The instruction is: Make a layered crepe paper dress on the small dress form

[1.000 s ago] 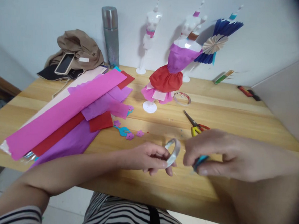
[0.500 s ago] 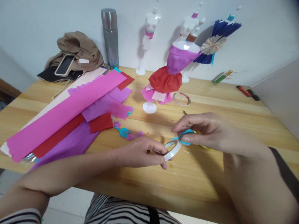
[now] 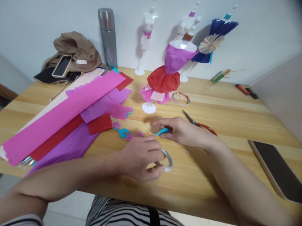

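My left hand [image 3: 142, 157], over the near part of the table, holds a roll of clear tape [image 3: 169, 162] by its left side, fingers curled. A blue paper leaf [image 3: 163, 131] with a thin stem pointing left is pinched in my right hand [image 3: 183, 131]. Just left of that stem lie small purple paper flowers [image 3: 129, 137] and another blue leaf [image 3: 123, 132]. Behind my right wrist, a pair of scissors [image 3: 198, 124] with red-orange handles rests on the wood.
A mini mannequin [image 3: 164, 79] in a purple and red paper dress stands behind my hands, near a second tape roll [image 3: 181, 98]. Crepe paper sheets [image 3: 65, 114] pile up on the left. A phone [image 3: 278, 170] lies at right, a thermos [image 3: 108, 41] by the wall.
My right hand has moved left and slightly up with the blue leaf, uncovering the scissors and phone. My left hand has shifted slightly left and tilted the tape roll.
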`<state>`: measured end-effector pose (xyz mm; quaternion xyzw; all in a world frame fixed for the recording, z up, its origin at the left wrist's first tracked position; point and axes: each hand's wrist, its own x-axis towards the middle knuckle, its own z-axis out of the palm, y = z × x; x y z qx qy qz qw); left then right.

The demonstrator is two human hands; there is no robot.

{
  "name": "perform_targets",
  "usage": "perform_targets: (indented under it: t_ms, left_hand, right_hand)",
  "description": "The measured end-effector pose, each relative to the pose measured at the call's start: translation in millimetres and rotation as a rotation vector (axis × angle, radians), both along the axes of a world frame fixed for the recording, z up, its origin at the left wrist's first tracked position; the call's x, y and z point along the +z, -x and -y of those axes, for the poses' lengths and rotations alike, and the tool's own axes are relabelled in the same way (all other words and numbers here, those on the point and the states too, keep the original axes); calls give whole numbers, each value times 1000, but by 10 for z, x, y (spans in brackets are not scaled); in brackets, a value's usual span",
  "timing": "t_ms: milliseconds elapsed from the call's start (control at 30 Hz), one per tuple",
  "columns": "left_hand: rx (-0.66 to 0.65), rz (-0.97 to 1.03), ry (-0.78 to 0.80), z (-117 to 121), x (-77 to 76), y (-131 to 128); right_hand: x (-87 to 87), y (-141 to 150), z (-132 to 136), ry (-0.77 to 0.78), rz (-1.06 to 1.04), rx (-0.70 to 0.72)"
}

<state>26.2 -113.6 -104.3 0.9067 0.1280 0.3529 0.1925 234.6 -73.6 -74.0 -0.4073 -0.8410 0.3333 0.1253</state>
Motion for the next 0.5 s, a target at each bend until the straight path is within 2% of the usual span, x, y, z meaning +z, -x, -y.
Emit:
perform_targets:
  t_ms: [67, 100, 300, 400, 500]
  left_hand:
    - [116, 104, 99, -37, 12, 14]
    - [143, 96, 127, -52, 7, 18]
    - [-31, -288, -73, -14, -79, -10]
    - [-66, -364, -25, 15, -79, -19]
    - [-111, -333, 64, 4, -77, -4]
  right_hand:
    - [23, 41, 39, -41, -25, -18]
    - [31, 62, 54, -55, -32, -19]
    - [42, 92, 47, -77, 7, -105]
    - [24, 76, 17, -55, 9, -159]
    - [-4, 70, -3, -28, -19, -175]
